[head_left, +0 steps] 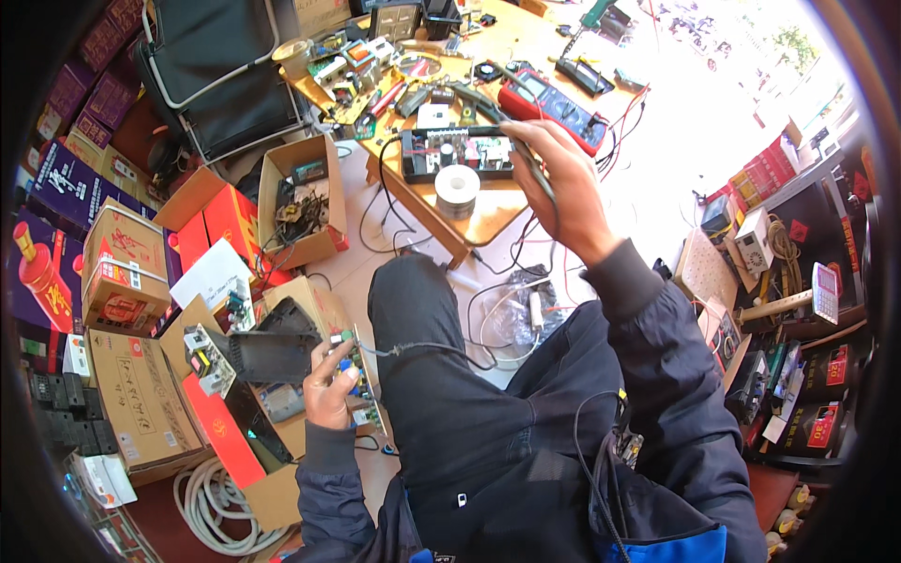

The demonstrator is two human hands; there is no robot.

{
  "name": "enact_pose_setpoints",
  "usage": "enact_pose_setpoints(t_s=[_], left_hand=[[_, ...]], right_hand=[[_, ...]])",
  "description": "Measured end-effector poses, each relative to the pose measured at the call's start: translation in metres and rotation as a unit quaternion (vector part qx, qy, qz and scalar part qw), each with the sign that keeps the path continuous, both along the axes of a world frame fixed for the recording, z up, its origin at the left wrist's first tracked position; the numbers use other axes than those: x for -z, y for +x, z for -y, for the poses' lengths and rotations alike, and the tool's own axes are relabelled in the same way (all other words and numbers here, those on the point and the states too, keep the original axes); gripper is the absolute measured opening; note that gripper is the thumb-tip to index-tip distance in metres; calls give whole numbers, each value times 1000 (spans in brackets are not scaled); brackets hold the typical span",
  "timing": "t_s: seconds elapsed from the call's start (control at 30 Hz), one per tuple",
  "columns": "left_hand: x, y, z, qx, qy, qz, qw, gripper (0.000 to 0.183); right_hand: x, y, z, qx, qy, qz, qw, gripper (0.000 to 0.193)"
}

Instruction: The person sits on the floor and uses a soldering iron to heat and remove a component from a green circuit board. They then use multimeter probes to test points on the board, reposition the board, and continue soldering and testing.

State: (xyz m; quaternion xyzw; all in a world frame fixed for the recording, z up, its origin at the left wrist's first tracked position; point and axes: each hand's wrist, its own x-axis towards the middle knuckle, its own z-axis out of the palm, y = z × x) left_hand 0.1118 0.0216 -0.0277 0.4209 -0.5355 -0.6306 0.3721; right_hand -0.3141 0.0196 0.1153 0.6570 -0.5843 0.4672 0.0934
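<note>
Low on the left, my left hand (328, 385) is closed on a circuit board (367, 385) with blue and green parts, held on edge beside my left knee. A black cable (441, 346) runs from the board across my thigh. Over the table's near edge, my right hand (565, 178) is closed around a slim dark tool (530, 161); its exact kind cannot be made out. Left of that hand lies an open black case (419, 161) with electronic parts inside. A roll of solder wire (457, 190) stands in front of the case.
A red multimeter (554, 111) with leads lies behind my right hand on the cluttered wooden table (408, 192). Cardboard boxes (305, 202), a black plastic housing (274, 349) and a coiled hose (214, 507) crowd the left. Cables and a plastic bag (511, 314) lie on the floor.
</note>
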Motion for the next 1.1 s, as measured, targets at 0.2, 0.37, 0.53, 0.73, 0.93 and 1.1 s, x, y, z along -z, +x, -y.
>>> enact_pose_setpoints(t_s=[0.2, 0.37, 0.53, 0.73, 0.93, 1.1], left_hand=[[14, -1, 4, 2, 69, -54, 996, 57], [10, 3, 7, -5, 84, -102, 991, 57], [-1, 8, 18, -38, 79, -186, 979, 63], [-26, 25, 38, -69, 147, -268, 950, 74], [6, 74, 61, 92, 201, -484, 846, 76], [13, 79, 45, 30, 258, -501, 826, 82]], right_hand=[[-16, -30, 95, 59, 168, -179, 968, 46], [-25, -67, 87, 66, 133, -93, 984, 65], [-51, -175, 54, 186, 147, 152, 960, 45], [-25, -247, 27, 285, 219, 149, 921, 41], [-37, -260, 63, 294, 174, 166, 925, 40], [-58, -306, 114, 312, 108, 265, 906, 49]])
